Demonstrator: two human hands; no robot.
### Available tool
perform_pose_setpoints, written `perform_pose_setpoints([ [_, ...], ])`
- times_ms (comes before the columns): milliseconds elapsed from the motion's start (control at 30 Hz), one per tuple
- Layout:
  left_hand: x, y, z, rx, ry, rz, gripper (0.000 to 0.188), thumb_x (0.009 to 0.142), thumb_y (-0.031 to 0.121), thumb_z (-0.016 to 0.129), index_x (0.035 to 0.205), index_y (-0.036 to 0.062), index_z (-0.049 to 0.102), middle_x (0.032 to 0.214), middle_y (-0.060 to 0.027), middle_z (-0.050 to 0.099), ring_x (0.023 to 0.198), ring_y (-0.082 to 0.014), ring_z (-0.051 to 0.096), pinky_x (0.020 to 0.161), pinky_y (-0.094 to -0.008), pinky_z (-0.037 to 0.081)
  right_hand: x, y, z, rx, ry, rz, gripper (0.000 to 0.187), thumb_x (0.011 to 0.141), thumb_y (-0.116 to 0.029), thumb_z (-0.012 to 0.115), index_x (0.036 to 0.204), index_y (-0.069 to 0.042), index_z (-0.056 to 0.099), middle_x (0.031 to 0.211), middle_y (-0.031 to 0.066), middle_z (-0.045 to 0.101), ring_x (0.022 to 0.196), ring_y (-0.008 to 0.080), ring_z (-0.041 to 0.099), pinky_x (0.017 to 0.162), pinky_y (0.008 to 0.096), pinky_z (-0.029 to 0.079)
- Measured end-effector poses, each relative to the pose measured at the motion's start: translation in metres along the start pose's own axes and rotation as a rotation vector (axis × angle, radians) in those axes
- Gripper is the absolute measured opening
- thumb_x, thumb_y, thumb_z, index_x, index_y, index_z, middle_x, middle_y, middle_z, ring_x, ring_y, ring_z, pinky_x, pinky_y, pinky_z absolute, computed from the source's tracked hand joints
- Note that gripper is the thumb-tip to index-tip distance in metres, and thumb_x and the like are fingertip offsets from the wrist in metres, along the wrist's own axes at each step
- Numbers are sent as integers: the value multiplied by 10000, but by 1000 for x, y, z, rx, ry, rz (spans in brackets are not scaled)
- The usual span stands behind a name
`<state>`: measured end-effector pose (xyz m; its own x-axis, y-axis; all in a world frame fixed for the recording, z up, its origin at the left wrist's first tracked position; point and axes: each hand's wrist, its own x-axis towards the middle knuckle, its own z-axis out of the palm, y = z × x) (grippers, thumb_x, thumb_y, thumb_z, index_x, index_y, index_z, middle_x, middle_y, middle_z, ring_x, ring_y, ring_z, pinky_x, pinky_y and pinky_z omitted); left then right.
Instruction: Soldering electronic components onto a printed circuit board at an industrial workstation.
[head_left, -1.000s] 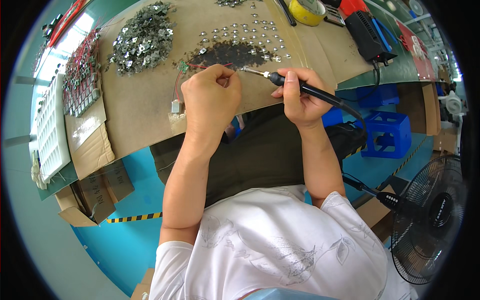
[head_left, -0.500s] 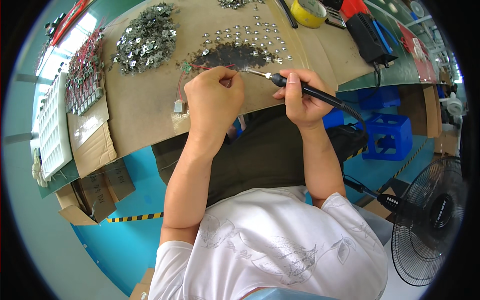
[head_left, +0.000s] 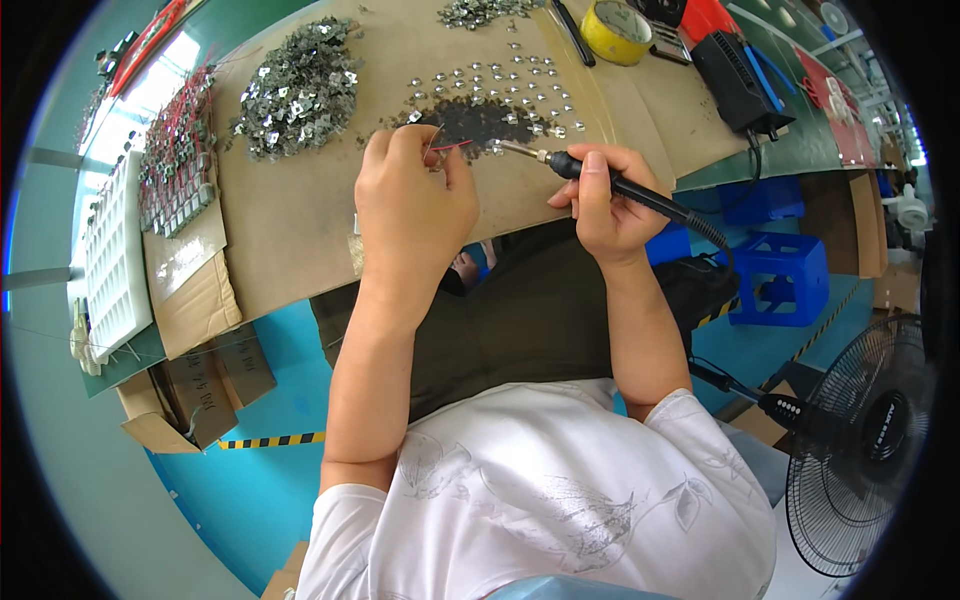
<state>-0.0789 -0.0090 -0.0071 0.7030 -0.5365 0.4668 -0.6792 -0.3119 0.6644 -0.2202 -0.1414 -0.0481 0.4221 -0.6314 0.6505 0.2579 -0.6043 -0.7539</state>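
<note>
Soldering iron [head_left: 564, 164], one, right hand [head_left: 606, 212] gripping, left hand [head_left: 412, 200] half-curled, hold on red wire [head_left: 456, 145] unclear

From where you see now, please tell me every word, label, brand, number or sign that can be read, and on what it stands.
Black fan: pale lettering on its hub; I do not copy it out.
Cardboard box, lower left: dark handwriting, slanted, too blurred to read surely.
I make out no other text.

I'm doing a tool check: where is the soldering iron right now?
In the head view, the soldering iron is right of centre, held in the right hand, its tip by the dark patch.
</note>
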Motion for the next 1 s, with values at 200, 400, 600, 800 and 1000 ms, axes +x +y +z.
perform_pose_setpoints([
  [200, 9, -13, 4, 185, -226, 95, 145, 872, 21, 651, 992, -32, 713, 1075, -250, 639, 891, -442, 696, 804, -481, 579, 4, -7, 7, 53, 28, 120, 91, 964, -33, 704, 1031, 18, 739, 704, 48, 701, 541, 67, 658, 479, 182, 464],
  [400, 19, -14, 5, 276, -328, 101, 136, 837, -26, 640, 961, -81, 645, 1066, -301, 627, 908, -450, 704, 811, -479, 587, 20, -9, 16, -102, -91, 35, 205, 962, -68, 752, 1162, -27, 739, 863, 77, 754, 622, 116, 694, 548, 234, 524],
  [600, 28, -15, 4, 337, -413, 61, 172, 921, 92, 640, 1007, -44, 701, 1084, -259, 662, 998, -444, 683, 888, -498, 555, 31, -7, 21, -360, -294, -242, 298, 893, 57, 720, 1170, -53, 719, 906, 120, 739, 768, 234, 734, 700, 314, 580],
  [800, 18, -23, 5, 260, -341, 207, 151, 821, -43, 636, 953, -109, 601, 1051, -315, 616, 892, -456, 711, 796, -454, 601, 32, -10, 26, -376, -384, -159, 432, 806, 68, 766, 1213, -57, 689, 877, 113, 716, 784, 253, 725, 705, 340, 581],
  [1000, 19, -19, 1, 242, -359, 63, 210, 879, 73, 702, 1049, -49, 682, 1078, -247, 669, 1003, -435, 678, 903, -482, 552, 32, -5, 27, -354, -408, -145, 362, 850, 1, 732, 1200, -79, 684, 915, 120, 717, 812, 298, 712, 714, 386, 580],
])
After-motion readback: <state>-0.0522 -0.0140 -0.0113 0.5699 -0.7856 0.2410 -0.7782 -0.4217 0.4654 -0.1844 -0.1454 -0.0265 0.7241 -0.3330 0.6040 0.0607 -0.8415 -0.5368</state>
